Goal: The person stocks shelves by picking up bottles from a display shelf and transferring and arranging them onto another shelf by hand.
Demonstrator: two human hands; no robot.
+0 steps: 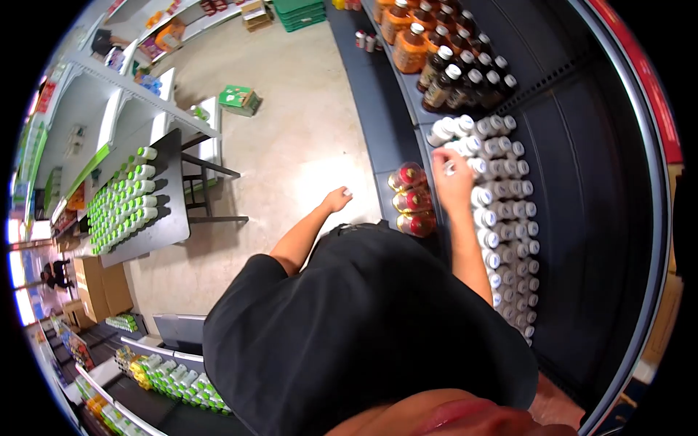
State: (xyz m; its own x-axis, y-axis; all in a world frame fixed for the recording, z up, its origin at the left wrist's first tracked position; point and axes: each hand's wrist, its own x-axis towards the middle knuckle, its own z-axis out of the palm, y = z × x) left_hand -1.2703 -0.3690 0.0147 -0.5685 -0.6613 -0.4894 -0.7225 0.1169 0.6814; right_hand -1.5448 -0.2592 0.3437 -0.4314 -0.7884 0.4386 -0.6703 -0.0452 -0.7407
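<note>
My right hand (452, 178) reaches over the shelf at the left edge of several rows of white-capped bottles (502, 211). Its fingers are curled round a small white thing (448, 168), mostly hidden by the hand, so its kind is unclear. Low over the floor, my left hand (337, 200) is closed, and a bit of something white (347, 192) shows at its fingertips. A pack of red-labelled bottles (412, 200) lies just left of my right forearm, apart from it.
Dark brown bottles (465, 83) and orange jugs (411, 47) stand farther along the shelf. To the left, a black table (171, 196) carries green-capped bottles (123, 200). A green box (239, 100) sits on the floor; a cardboard box (102, 287) is at lower left.
</note>
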